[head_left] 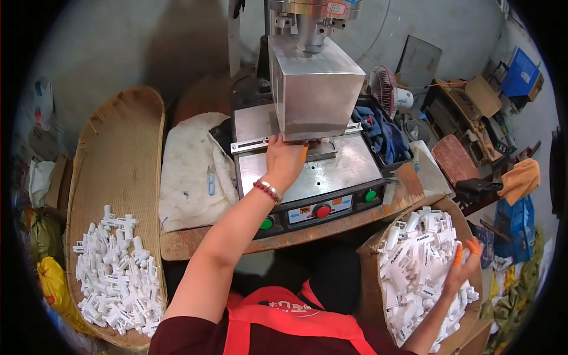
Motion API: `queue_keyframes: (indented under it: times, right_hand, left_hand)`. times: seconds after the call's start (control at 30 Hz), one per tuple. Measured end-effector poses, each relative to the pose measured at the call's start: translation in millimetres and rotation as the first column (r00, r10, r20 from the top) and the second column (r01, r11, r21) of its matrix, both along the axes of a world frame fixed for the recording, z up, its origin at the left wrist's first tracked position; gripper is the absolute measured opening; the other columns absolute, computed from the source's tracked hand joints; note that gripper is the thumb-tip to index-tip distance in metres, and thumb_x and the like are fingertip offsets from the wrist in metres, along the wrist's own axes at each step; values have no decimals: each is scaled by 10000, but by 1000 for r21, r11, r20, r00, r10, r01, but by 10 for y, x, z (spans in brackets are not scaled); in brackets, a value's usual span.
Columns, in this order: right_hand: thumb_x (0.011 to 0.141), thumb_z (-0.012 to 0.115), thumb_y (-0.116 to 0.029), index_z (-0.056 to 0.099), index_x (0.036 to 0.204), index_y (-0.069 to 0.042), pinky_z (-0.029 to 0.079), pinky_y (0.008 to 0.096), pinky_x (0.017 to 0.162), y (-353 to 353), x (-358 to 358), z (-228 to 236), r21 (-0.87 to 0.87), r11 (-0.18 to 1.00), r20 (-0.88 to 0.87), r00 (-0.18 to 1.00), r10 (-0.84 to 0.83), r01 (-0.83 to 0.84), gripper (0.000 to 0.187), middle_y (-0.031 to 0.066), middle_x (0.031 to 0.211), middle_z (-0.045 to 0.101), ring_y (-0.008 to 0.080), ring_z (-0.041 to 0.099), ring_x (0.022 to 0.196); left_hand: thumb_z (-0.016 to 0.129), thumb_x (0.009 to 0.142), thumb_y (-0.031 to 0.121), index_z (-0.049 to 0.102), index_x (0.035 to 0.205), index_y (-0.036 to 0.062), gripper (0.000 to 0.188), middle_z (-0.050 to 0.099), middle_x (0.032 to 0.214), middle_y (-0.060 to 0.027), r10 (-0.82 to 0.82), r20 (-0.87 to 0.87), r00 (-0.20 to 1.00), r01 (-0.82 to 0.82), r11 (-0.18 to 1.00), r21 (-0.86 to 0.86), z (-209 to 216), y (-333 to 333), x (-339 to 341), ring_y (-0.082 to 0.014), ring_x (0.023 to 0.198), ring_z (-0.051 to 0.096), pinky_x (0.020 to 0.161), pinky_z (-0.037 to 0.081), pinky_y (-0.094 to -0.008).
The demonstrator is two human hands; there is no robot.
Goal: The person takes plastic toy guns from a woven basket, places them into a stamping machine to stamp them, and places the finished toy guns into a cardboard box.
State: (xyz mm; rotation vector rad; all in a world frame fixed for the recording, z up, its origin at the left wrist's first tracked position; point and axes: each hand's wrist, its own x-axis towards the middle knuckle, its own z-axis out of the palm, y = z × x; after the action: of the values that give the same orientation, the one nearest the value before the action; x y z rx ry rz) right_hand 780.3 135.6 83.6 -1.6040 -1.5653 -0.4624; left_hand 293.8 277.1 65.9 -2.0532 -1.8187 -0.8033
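Note:
My left hand (pixel 286 161) reaches in beneath the big metal block (pixel 319 97) of a bench press machine. It lies at the small metal fixture (pixel 321 152) on the machine's steel plate (pixel 275 174). An orange finger cover shows on one finger; the other fingertips and anything in them are hidden. A beaded bracelet circles that wrist. At the right, my right hand (pixel 463 269) is over a cardboard box (pixel 370 272) heaped with white plastic gun-shaped parts (pixel 417 260). Its orange-covered thumb and fingertip stand apart, with no part clearly held between them.
A long woven basket (pixel 115 154) at the left holds more white parts (pixel 118 272). Beside the machine lie a white cloth (pixel 192 171) and a blue-handled tool (pixel 210 182). Push buttons (pixel 322 211) line the machine's front. A black bin (pixel 384 133) and a fan (pixel 387 92) stand behind right.

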Motion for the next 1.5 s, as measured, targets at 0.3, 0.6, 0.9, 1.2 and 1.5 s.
queue_keyframes:
  times: [0.3, 0.6, 0.9, 1.2, 1.5]
  right_hand:
    - [832, 714, -274, 346, 1424, 4, 281, 349, 1096, 1458, -1413, -1008, -392, 571, -608, 669, 428, -721, 750, 177, 1425, 419, 286, 387, 1321]
    - [877, 684, -299, 362, 1414, 26, 292, 321, 1073, 1827, -1321, -1427, -445, 627, -564, 744, 358, -640, 706, 125, 1382, 444, 225, 409, 1265]
    - [896, 637, -206, 385, 1407, 23, 291, 323, 1082, 1663, -1334, -1221, -440, 647, -632, 727, 269, -623, 614, 123, 1403, 437, 220, 399, 1287]
    - [913, 598, -107, 420, 1392, 7, 295, 333, 1094, 1674, -1585, -1166, -306, 780, -479, 796, 370, -546, 524, 132, 1416, 442, 221, 406, 1301]
    - [848, 634, -129, 600, 1066, 6, 382, 416, 973, 2327, -3149, -451, -100, 476, -200, 486, 851, -874, 259, 184, 1161, 571, 379, 495, 1138]
  left_hand:
    - [692, 802, 343, 454, 1378, 154, 651, 448, 1369, -178, -183, 88, 979, 201, 937, -286, 22, -1273, -588, -356, 1234, 435, 975, 376, -469]
    - [690, 803, 290, 421, 1402, 109, 681, 422, 1408, -132, -222, 176, 959, 234, 971, -47, -547, -1779, -1263, -297, 1290, 409, 1003, 375, -405]
    - [659, 813, 227, 544, 1159, 22, 418, 630, 957, -204, 986, 2, 169, -852, 147, -502, -1872, -3707, -4797, -335, 913, 621, 762, 496, -455]
    - [561, 868, 136, 385, 1380, -41, 570, 501, 1308, -248, 684, 340, 646, -574, 728, -374, -2375, -3580, -4500, -348, 1220, 479, 1000, 397, -424]
    - [577, 885, 91, 373, 1419, -9, 580, 408, 1408, -195, 64, 360, 931, -108, 989, 104, -124, -1747, -1553, -347, 1261, 417, 1058, 333, -420]
